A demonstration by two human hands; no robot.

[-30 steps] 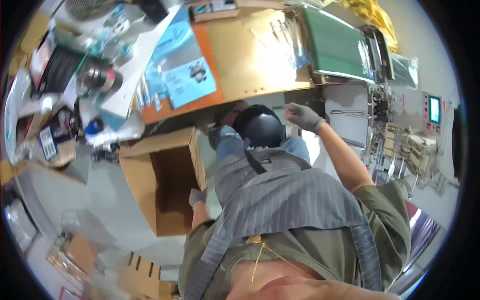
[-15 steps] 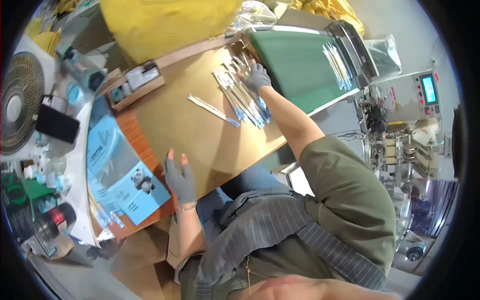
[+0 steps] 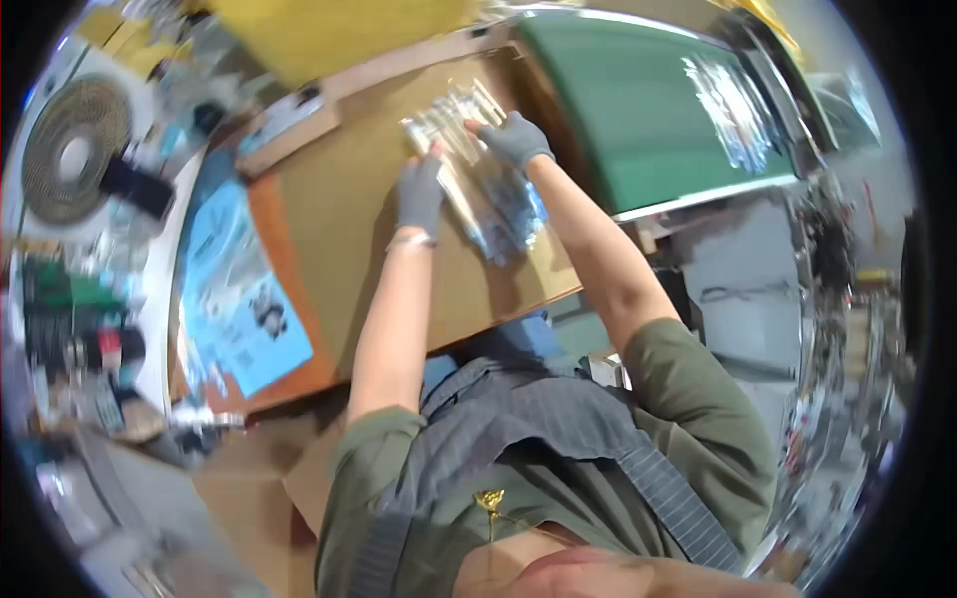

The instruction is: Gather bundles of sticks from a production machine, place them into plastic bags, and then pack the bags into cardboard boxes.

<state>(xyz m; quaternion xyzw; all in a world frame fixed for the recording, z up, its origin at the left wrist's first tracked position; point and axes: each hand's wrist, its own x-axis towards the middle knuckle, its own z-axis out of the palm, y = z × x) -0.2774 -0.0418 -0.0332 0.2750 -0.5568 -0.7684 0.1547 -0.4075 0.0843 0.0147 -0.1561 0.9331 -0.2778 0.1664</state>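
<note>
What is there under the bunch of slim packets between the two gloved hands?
The brown tabletop shows along the left side and near end of the slim packets, so it likely continues beneath. The part directly underneath is covered, so anything there cannot be seen.

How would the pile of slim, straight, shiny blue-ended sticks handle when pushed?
The stick pile probably fans out, since its ends look uneven. Glossy glints suggest slippery surfaces. Each piece is likely stiff, given straight outlines.
</note>
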